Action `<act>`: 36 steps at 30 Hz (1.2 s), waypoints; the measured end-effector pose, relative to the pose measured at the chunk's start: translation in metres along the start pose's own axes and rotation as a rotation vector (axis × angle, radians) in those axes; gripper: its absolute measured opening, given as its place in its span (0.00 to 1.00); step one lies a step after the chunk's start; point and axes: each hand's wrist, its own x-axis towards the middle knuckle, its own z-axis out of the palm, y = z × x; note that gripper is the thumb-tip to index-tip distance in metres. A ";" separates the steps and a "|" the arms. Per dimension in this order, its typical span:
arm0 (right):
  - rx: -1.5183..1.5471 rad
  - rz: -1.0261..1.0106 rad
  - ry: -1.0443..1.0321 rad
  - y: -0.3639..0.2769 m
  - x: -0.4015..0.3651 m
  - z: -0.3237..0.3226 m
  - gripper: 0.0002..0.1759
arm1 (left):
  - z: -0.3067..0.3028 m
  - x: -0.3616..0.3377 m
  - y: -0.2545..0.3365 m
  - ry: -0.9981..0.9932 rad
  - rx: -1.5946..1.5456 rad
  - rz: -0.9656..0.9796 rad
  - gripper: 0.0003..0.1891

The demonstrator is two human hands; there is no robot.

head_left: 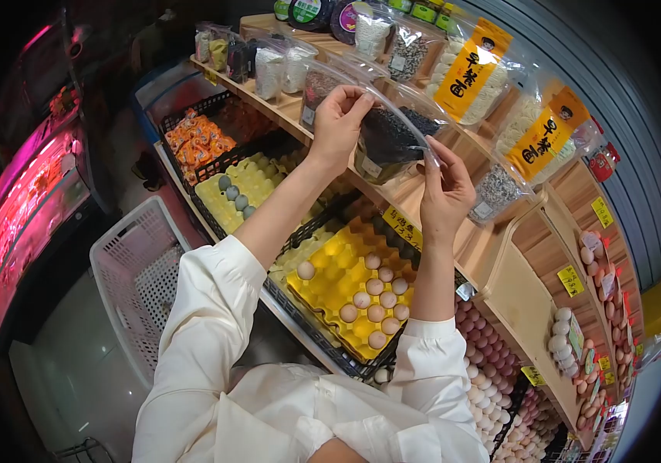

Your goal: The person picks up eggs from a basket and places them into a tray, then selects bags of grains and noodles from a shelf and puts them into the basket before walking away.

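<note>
While the left hand (339,127) and right hand (447,185) pinch the clear, black-filled plastic bag (389,137) along its top, even tension should steady it.

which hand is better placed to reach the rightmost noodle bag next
Probably the right hand: it's nearer the noodle bag; the left hand is farther. Both pinch the top of the dark-filled zip bag.

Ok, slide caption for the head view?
Left hand and right hand pinch the top edge of a dark-filled bag at a wooden shelf.
</note>
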 end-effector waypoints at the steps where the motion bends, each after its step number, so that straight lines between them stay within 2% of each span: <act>1: 0.003 -0.041 -0.007 -0.011 -0.004 0.006 0.10 | 0.000 -0.007 0.017 -0.006 -0.007 0.009 0.02; 5: 0.088 0.049 -0.112 -0.052 -0.042 0.029 0.12 | -0.025 -0.041 0.064 -0.029 -0.054 0.041 0.03; 6: 0.120 0.067 -0.179 -0.052 -0.055 0.034 0.13 | -0.037 -0.055 0.078 -0.012 -0.020 -0.009 0.03; 7: 0.127 0.187 -0.249 -0.069 -0.070 0.043 0.14 | -0.051 -0.070 0.091 0.015 0.013 -0.063 0.04; 9: 0.133 0.227 -0.428 -0.073 -0.099 0.060 0.17 | -0.083 -0.100 0.109 0.027 0.157 -0.019 0.04; 11: -0.023 0.251 -0.605 -0.072 -0.127 0.082 0.27 | -0.124 -0.131 0.127 0.055 0.280 -0.095 0.04; 13: -0.095 0.203 -0.835 -0.073 -0.152 0.113 0.30 | -0.161 -0.166 0.147 0.139 0.377 -0.166 0.04; 15: -0.068 0.255 -1.064 -0.073 -0.195 0.165 0.36 | -0.218 -0.214 0.173 0.290 0.425 -0.292 0.03; 16: -0.072 0.253 -1.133 -0.072 -0.210 0.183 0.38 | -0.235 -0.231 0.182 0.364 0.427 -0.354 0.03; 18: -0.033 0.216 -1.242 -0.057 -0.245 0.214 0.41 | -0.278 -0.263 0.187 0.446 0.463 -0.357 0.03; 21: -0.123 0.340 -1.320 -0.048 -0.290 0.261 0.35 | -0.336 -0.310 0.189 0.519 0.555 -0.377 0.03; 25: -0.386 0.392 -1.424 -0.006 -0.369 0.318 0.16 | -0.399 -0.367 0.176 0.593 0.633 -0.425 0.03; 29: -0.367 0.346 -1.491 0.038 -0.439 0.348 0.15 | -0.458 -0.420 0.151 0.757 0.618 -0.527 0.02; 30: -0.372 0.365 -1.523 0.051 -0.458 0.353 0.16 | -0.476 -0.437 0.134 0.792 0.629 -0.481 0.07; 33: -0.459 0.504 -1.649 0.076 -0.501 0.364 0.17 | -0.476 -0.450 0.130 1.010 0.946 -0.735 0.15; 35: -0.510 0.634 -1.694 0.094 -0.525 0.369 0.17 | -0.492 -0.470 0.109 1.071 0.833 -0.877 0.18; 36: -0.549 0.506 -1.689 0.092 -0.527 0.368 0.17 | -0.492 -0.474 0.104 1.124 0.755 -0.968 0.18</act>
